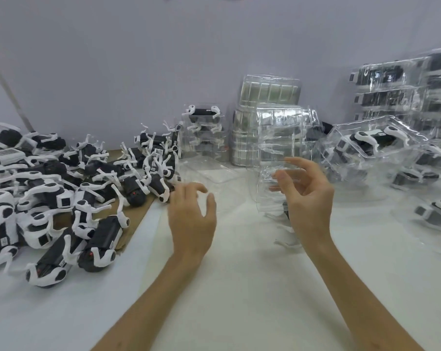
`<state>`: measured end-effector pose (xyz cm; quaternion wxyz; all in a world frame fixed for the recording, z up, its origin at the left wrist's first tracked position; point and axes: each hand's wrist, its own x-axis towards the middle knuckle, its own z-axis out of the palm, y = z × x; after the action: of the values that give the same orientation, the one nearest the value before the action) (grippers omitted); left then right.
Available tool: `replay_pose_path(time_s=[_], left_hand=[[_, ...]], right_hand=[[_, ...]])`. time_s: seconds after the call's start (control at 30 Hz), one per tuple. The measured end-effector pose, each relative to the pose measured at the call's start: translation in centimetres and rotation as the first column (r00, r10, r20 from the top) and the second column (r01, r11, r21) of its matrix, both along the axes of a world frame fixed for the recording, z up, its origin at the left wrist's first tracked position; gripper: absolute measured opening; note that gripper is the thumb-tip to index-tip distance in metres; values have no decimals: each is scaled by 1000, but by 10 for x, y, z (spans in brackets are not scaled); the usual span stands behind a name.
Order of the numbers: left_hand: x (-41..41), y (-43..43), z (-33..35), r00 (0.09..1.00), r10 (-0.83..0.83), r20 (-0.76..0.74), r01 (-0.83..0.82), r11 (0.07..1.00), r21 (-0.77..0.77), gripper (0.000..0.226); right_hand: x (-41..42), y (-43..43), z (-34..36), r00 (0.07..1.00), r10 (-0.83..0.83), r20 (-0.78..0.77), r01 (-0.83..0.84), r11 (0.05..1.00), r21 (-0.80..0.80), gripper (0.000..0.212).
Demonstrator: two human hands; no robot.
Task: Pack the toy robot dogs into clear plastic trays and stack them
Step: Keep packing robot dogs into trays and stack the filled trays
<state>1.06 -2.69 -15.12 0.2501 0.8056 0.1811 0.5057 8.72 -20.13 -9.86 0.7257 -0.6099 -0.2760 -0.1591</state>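
The right hand (308, 196) has its fingers curled round the edge of a clear plastic tray (267, 198), held upright above the white table (239, 287); blur hides the exact contact, and white legs of what may be a dog show just below the palm. The left hand (191, 216) hovers with loosely bent fingers and grasps nothing, just beside a second tray lying flat (209, 171). The loose toy robot dogs (62, 188) are heaped to the left, partly on a brown cardboard sheet (136, 211). Behind stand nested empty trays (267, 97), a small stack of filled ones (201, 127), and at right a tilted packed tray (371, 145) before a taller filled stack (396, 92). The tray looks thin, light and springy, likely to buckle or slip if squeezed mid-wall, so its rim is the safer hold; the dogs seem rigid, with slender legs that could snag, so the black body is best gripped
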Motion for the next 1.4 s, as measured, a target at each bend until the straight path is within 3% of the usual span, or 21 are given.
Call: replay_pose_path(time_s=[0.1, 0.2, 0.27, 0.37, 0.43, 0.53, 0.6, 0.67, 0.77, 0.87, 0.9, 0.97, 1.03, 1.1, 1.17, 1.23, 1.3, 1.4], left_hand=[[9, -3, -4, 941, -223, -254, 206, 974, -93, 17], [11, 3, -17, 755, -469, -459, 385, 883, -269, 44], [7, 7, -17, 741, -570, -354, 452, 814, -365, 40], [-1, 13, -4, 812, -581, -49, 459, 689, -561, 21], [-4, 24, 9, 835, -536, 125, 439, 512, -738, 22], [-19, 45, 26, 816, -504, 284, 430, 201, -880, 51], [-30, 59, 25, 819, -472, 327, 418, 100, -903, 65], [-39, 70, 10, 858, -404, 317, 408, 160, -899, 66], [-50, 87, -3, 903, -277, 327, 395, 243, -886, 41], [-50, 90, 0, 901, -355, 249, 369, 327, -870, 40], [-48, 88, 0, 899, -389, 201, 353, 373, -858, 40], [-46, 80, -1, 899, -414, 142, 335, 443, -832, 45], [-47, 70, -3, 896, -430, 115, 341, 499, -796, 53], [-46, 65, -6, 884, -461, 81, 349, 535, -769, 54], [-46, 62, -9, 868, -493, 50, 354, 546, -759, 59], [-44, 60, -11, 865, -500, 25, 350, 568, -745, 58], [-44, 59, -12, 873, -487, 17, 344, 590, -730, 57], [-44, 59, -12, 886, -461, 41, 348, 605, -716, 56]], right_hand=[[0, 1, -2, 1000, 1, 7, 0, 1000, -23, 21], [1, 1, -3, 1000, 5, 15, -4, 999, -43, 22], [0, 1, -3, 999, 21, 27, -19, 997, -80, 25], [-7, 2, -1, 982, 101, 159, -66, 975, -213, 29], [-14, 3, -2, 933, 229, 279, -119, 925, -361, 30], [-19, 5, -7, 863, 397, 314, -107, 750, -652, 31], [-21, 8, -13, 834, 461, 303, -52, 611, -790, 32], [-23, 11, -17, 812, 494, 310, -24, 560, -828, 33], [-22, 10, -18, 815, 494, 305, -16, 544, -839, 30], [-18, 6, -11, 848, 493, 197, -84, 492, -867, 32], [-15, 4, -8, 867, 456, 202, -93, 546, -832, 33], [-6, -2, -1, 930, 272, 248, -50, 761, -646, 23], [9, -11, 4, 980, 26, 197, 81, 853, -515, 19], [24, -22, 3, 983, -180, 40, 164, 752, -639, 45], [37, -29, -4, 950, -299, -96, 91, 556, -826, 73], [44, -32, -12, 929, -322, -184, -28, 434, -900, 85], [51, -36, -14, 912, -317, -262, -96, 454, -886, 84], [57, -43, -13, 907, -327, -265, -33, 571, -820, 65]])
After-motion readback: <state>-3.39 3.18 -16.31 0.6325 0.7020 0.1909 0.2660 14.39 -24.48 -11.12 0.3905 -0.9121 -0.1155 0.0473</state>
